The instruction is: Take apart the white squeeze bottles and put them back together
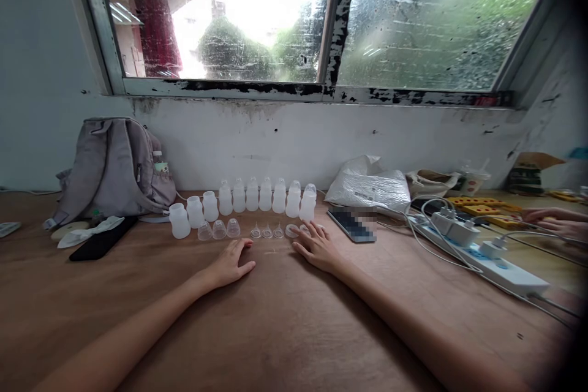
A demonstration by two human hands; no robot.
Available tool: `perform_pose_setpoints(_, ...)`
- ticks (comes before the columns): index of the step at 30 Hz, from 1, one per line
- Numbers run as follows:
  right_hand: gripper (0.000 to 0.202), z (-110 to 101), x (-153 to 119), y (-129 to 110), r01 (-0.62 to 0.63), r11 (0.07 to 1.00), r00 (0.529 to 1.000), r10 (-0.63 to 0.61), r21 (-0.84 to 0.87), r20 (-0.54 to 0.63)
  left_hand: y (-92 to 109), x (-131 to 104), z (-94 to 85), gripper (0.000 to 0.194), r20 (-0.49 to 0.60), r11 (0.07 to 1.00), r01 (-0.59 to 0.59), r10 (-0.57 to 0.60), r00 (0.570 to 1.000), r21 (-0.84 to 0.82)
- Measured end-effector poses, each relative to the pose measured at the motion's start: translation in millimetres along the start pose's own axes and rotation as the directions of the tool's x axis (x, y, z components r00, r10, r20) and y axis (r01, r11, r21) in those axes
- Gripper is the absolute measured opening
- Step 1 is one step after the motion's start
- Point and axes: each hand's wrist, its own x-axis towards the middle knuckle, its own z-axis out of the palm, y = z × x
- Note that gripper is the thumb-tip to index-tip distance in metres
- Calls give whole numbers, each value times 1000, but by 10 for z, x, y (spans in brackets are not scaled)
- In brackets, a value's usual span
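My left hand point(228, 264) rests on the wooden table, thumb and fingers apart, holding nothing. My right hand point(318, 248) lies with its fingers stretched over a small row of white bottle rings point(291, 231), partly covering them; whether it touches one I cannot tell. Between the hands stand three clear nipples point(267, 231). Three clear dome caps point(219, 229) sit just beyond my left hand. Farther back is a row of assembled, capped baby bottles point(252, 196). At its left end stand three open, frosted bottle bodies point(179, 221) without tops.
A phone point(351, 225) and a silvery bag point(367, 187) lie to the right, near a white power strip point(500, 269) with trailing cables. Another person's hand point(558, 223) is at the far right. Left are a grey backpack point(114, 165), tissue point(89, 231) and black pouch point(103, 240).
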Motion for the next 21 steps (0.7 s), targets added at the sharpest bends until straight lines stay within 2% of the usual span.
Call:
perform_pose_setpoints(8,48,-11,-19,2,5,999,998,-3,32,-56,66,-24,-14,38,-30,999,-32,33,999,21)
perform_pose_setpoints(11,46,-11,-26,7,29,999,995,-25,44,-98,136,21,-119,30,-69,988,-114,121,990,104)
perform_pose_setpoints(13,45,-14,-28,13,50,997,991,-43,51,-130,169,130,-265,25,-130,972,-136,163,978,193)
perform_pose_setpoints(15,44,-18,-30,19,75,995,985,-65,60,-159,165,316,-469,25,-245,957,-71,143,959,282)
perform_pose_setpoints(18,42,-25,-34,24,107,992,978,-92,74,-188,61,699,-806,29,-400,897,131,54,915,423)
perform_pose_setpoints(21,40,-32,-42,25,130,988,971,-111,78,-211,-128,1076,-1044,36,-527,790,444,-185,830,423)
